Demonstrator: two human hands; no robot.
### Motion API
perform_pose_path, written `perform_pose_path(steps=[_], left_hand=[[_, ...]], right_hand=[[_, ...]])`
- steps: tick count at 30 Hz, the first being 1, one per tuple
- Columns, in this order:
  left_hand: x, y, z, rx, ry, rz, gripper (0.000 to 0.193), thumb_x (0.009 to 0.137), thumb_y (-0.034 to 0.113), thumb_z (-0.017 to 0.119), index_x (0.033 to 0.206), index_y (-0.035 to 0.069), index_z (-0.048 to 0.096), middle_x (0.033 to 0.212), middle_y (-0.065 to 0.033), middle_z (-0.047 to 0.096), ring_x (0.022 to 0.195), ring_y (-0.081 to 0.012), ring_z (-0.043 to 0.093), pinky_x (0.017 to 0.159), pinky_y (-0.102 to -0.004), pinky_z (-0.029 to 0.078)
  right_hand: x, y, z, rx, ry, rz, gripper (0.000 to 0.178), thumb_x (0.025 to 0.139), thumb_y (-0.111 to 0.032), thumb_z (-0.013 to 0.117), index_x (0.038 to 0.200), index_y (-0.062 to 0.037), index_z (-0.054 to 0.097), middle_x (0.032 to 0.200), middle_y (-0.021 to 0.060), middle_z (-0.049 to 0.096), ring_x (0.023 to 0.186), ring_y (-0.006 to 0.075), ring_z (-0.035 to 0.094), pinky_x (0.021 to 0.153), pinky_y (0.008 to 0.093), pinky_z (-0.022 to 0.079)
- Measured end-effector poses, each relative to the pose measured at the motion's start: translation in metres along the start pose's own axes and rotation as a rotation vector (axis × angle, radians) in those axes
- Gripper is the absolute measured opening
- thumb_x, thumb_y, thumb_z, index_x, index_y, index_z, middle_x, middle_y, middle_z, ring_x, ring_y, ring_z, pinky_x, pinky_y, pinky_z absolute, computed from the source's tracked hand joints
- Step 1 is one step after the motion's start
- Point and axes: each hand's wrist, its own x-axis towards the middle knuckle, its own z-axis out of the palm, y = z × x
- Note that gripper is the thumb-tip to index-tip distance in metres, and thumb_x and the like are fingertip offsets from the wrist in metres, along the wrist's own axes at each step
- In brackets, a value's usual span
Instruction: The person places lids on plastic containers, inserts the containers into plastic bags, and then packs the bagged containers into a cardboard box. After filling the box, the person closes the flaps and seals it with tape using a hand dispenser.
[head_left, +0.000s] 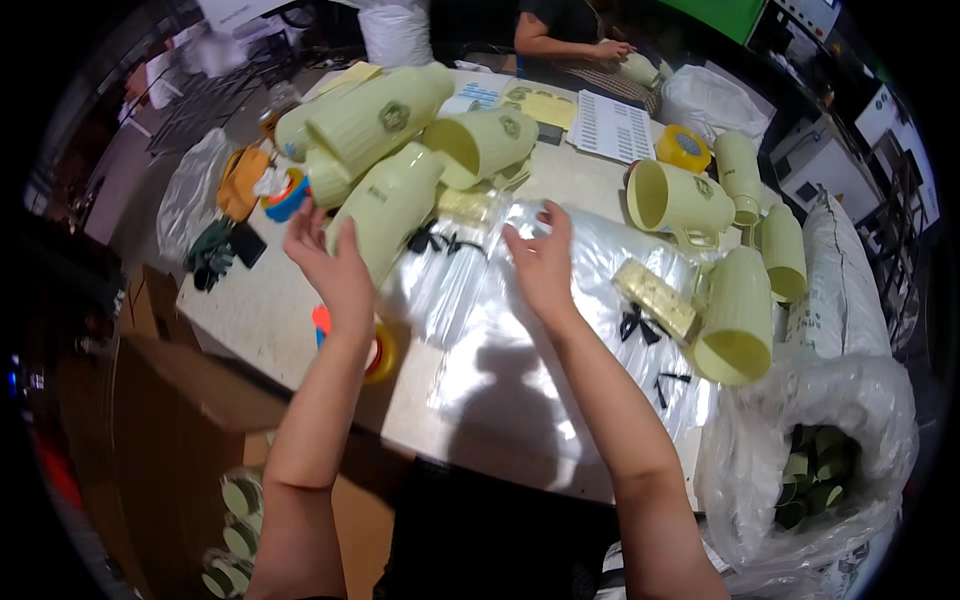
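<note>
My left hand [335, 268] is raised beside a pale green plastic flask casing [385, 212], its fingers apart and nothing in them. Whether the fingertips touch the casing I cannot tell. My right hand [542, 262] hovers over a stack of clear plastic bags [590, 240], fingers spread and empty. Between the hands lie black twist ties [440, 240] and a gold-coloured block [468, 208]. More pale green casings are heaped beyond my left hand, among them a large one [385, 115] and an open-mouthed one [480, 148]. A second gold block [655, 298] rests on the bags at the right.
Several green casings [735, 320] stand and lie along the table's right side. A plastic-lined sack [740, 470] of small green parts is at lower right. Left are tape rolls [287, 195] and a cardboard box [200, 380]. Printed sheets [612, 127] lie far back, near another person [565, 45].
</note>
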Motion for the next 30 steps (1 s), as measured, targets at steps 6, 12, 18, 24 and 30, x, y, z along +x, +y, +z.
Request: perform_pose_path(steps=[6, 12, 18, 24, 30], left_hand=[[0.126, -0.036, 0.087, 0.074, -0.133, -0.348, 0.055, 0.094, 0.019, 0.068, 0.135, -0.008, 0.045, 0.133, -0.0162, 0.058, 0.116, -0.0240, 0.057, 0.101, -0.0353, 0.043], [0.152, 0.030, 0.085, -0.172, -0.077, -0.512, 0.041, 0.100, 0.011, 0.053, 0.138, -0.004, 0.047, 0.129, -0.0140, 0.060, 0.113, -0.0219, 0.059, 0.100, -0.0356, 0.045], [0.038, 0.111, 0.011, -0.538, -0.031, -1.188, 0.044, 0.104, 0.023, 0.045, 0.142, 0.001, 0.047, 0.145, -0.0121, 0.051, 0.133, -0.0287, 0.050, 0.109, -0.0481, 0.042], [-0.086, 0.055, -0.035, -0.732, 0.206, -1.565, 0.051, 0.107, 0.036, 0.032, 0.149, 0.010, 0.041, 0.152, -0.0122, 0.043, 0.140, -0.0337, 0.041, 0.116, -0.0523, 0.032], [-0.055, 0.081, -0.012, 0.325, -0.049, -1.109, 0.045, 0.101, 0.027, 0.049, 0.138, 0.003, 0.046, 0.139, -0.0132, 0.047, 0.119, -0.0249, 0.052, 0.101, -0.0448, 0.043]], right_hand=[[0.137, -0.022, 0.074, -0.529, -0.135, 0.204, 0.076, 0.087, -0.022, 0.067, 0.150, -0.0009, 0.031, 0.149, 0.0278, 0.037, 0.117, 0.0420, 0.057, 0.099, 0.0453, 0.048], [0.167, 0.012, 0.026, -0.513, -0.078, -0.079, 0.078, 0.082, -0.001, 0.052, 0.155, -0.0146, 0.027, 0.157, 0.0218, 0.032, 0.117, 0.0440, 0.059, 0.094, 0.0495, 0.051], [-0.001, -0.078, -0.135, -0.766, -0.345, -0.049, 0.068, 0.083, -0.002, 0.057, 0.149, -0.0145, 0.044, 0.152, 0.0219, 0.039, 0.071, 0.0352, 0.067, 0.056, 0.0443, 0.054], [-0.116, -0.049, -0.154, -0.809, -0.570, -0.114, 0.062, 0.095, -0.033, 0.065, 0.148, -0.0112, 0.043, 0.148, 0.0232, 0.041, 0.120, 0.0349, 0.057, 0.090, 0.0421, 0.053], [0.018, -0.073, -0.229, -0.285, -0.239, 0.428, 0.063, 0.086, -0.011, 0.068, 0.142, -0.0032, 0.041, 0.135, 0.0199, 0.050, 0.124, 0.0349, 0.053, 0.104, 0.0420, 0.045]])
